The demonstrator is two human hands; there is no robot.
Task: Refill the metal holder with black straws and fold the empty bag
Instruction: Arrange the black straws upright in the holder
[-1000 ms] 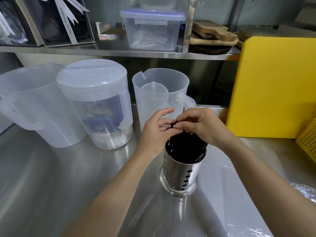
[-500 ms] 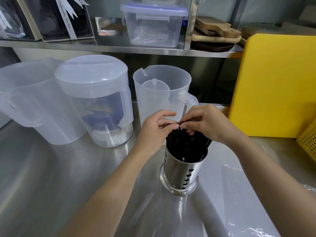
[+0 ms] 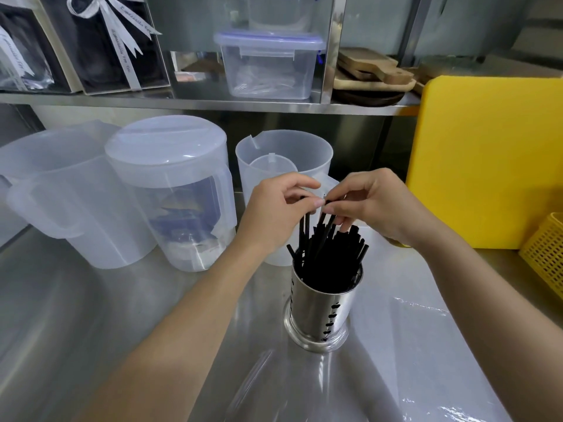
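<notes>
A perforated metal holder (image 3: 320, 312) stands upright on the steel counter, filled with black straws (image 3: 330, 254). Above it, my left hand (image 3: 274, 214) and my right hand (image 3: 374, 205) meet fingertip to fingertip, each pinching the tops of a few straws that rise higher than the others. A clear plastic bag (image 3: 426, 345) lies flat on the counter around and to the right of the holder; its far end is cut off by the frame.
Three translucent plastic pitchers (image 3: 170, 196) stand behind and left of the holder. A yellow cutting board (image 3: 487, 159) leans at the right, with a yellow basket (image 3: 545, 254) beside it. A shelf above carries a clear lidded box (image 3: 268, 65) and wooden boards.
Both hands have risen above the holder, drawing a few straws up with them so they stand taller than the others. The view has tilted slightly.
</notes>
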